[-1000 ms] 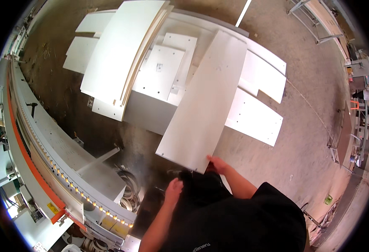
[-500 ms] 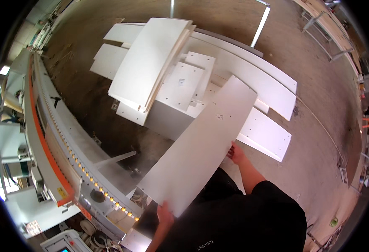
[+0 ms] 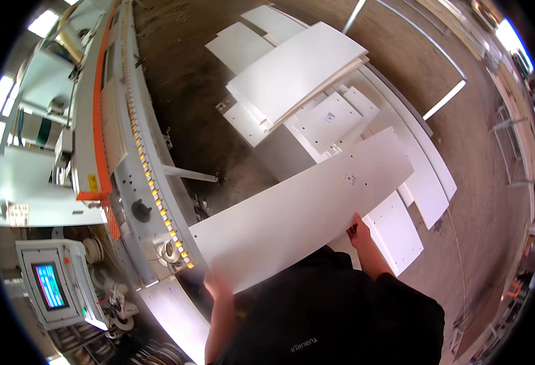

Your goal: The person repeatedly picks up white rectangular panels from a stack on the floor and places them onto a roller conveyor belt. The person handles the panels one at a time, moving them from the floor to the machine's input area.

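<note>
A long white panel (image 3: 298, 210) with a few drilled holes and a small label spans the space before my body, slanting up to the right. At its near left end my left hand (image 3: 218, 286) grips the edge, slightly blurred, some fingers out of sight beneath. My right hand (image 3: 360, 232) is closed on the panel's near long edge, toward the right end. Beyond it lies a stack of white panels (image 3: 298, 70), crosswise over other boards. A drilled white panel (image 3: 395, 231) lies just right of my right hand.
Along the left runs a long machine (image 3: 101, 121) with an orange strip and a row of yellow rollers (image 3: 149, 179). A control box (image 3: 49, 283) with a lit screen stands at lower left. A white board (image 3: 179, 313) lies beside my left forearm. A metal frame (image 3: 444, 100) stands behind the stacks.
My view has swung left, so the stacks sit farther right. The held panel has turned clockwise to lie flatter across, its left end now nearer the machine. Both hands keep their grip.
</note>
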A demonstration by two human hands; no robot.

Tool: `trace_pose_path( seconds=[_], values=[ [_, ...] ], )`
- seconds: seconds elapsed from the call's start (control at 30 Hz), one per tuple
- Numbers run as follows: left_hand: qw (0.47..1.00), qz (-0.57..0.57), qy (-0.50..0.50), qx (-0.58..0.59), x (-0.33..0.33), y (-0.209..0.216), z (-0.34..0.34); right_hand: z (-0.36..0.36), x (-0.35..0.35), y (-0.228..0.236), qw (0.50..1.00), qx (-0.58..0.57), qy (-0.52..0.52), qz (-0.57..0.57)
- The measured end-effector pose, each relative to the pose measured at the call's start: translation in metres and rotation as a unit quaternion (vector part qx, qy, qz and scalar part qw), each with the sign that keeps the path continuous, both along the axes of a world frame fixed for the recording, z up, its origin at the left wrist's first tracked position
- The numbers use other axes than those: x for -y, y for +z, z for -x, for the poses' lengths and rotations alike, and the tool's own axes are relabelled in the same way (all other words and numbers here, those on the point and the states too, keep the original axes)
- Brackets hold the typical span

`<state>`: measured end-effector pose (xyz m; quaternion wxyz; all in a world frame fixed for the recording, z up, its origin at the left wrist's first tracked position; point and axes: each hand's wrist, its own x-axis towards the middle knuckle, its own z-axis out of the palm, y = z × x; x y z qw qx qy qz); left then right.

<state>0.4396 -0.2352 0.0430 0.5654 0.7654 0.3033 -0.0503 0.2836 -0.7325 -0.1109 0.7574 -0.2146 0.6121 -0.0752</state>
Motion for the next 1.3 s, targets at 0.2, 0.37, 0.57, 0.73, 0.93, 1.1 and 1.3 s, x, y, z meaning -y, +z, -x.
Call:
trace_pose_path(
  seconds=[0.2, 0.37, 0.57, 0.73, 0.93, 1.1, 1.3],
  values=[
    [0.99, 0.031, 0.125, 0.053, -0.081, 0.043, 0.035, -0.065, -0.054, 0.096, 0.969, 0.174, 0.174, 0.007],
    [0.956, 0.034, 0.283, 0.065, -0.169, 0.036, 0.094, -0.15, -0.116, 0.137, 0.889, 0.211, 0.404, 0.041],
    [0.914, 0.048, 0.402, 0.032, -0.27, -0.031, 0.243, -0.226, -0.25, 0.156, 0.783, 0.208, 0.583, 0.069],
    [0.86, -0.046, 0.508, -0.007, -0.28, -0.036, 0.348, -0.25, -0.376, 0.155, 0.676, 0.182, 0.713, 0.038],
    [0.782, -0.045, 0.62, -0.047, -0.271, -0.02, 0.435, -0.241, -0.502, 0.149, 0.558, 0.17, 0.812, -0.003],
    [0.766, -0.308, 0.487, -0.286, -0.259, 0.003, 0.465, -0.243, -0.561, 0.135, 0.394, 0.161, 0.905, 0.003],
    [0.761, -0.29, 0.473, -0.335, -0.236, -0.004, 0.497, -0.298, -0.566, 0.143, 0.495, 0.193, 0.834, 0.148]
  ],
)
